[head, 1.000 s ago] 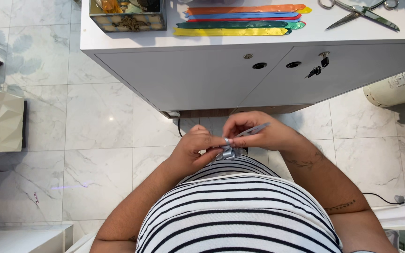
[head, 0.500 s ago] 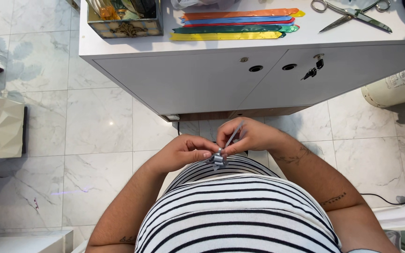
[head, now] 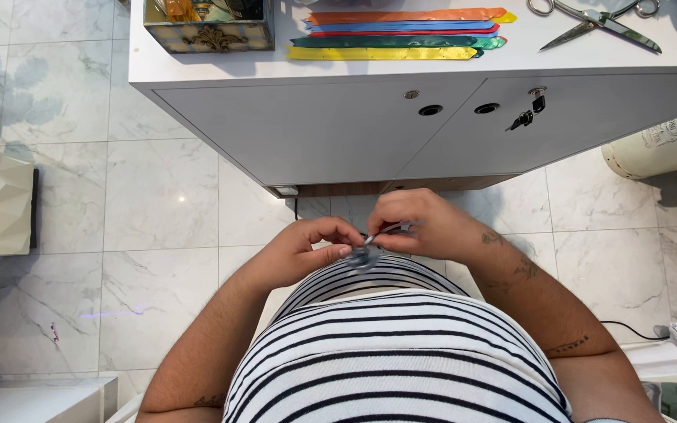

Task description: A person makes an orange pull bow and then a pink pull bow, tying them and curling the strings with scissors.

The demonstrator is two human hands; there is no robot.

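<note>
Left hand (head: 307, 247): fingers curled, thumb and forefinger pinching a small silvery piece (head: 363, 257), held just above the striped shirt (head: 401, 345).
Silvery piece: between both hands, touching the fingertips of each; too small to identify further.
Handling, judged: light, stiff, probably slick metal; easily dropped. Best pinched at its rim, leaving the centre free.
Right hand (head: 421, 227): closed around a thin metal tool (head: 389, 230), tip touching the piece.
Tool, judged: rigid, light; grip near the tip for control.
Beyond the hands: white bench (head: 197, 74) carrying an ornate box (head: 209, 35), coloured strips (head: 401, 35) and, far right, scissors (head: 601, 23).
</note>
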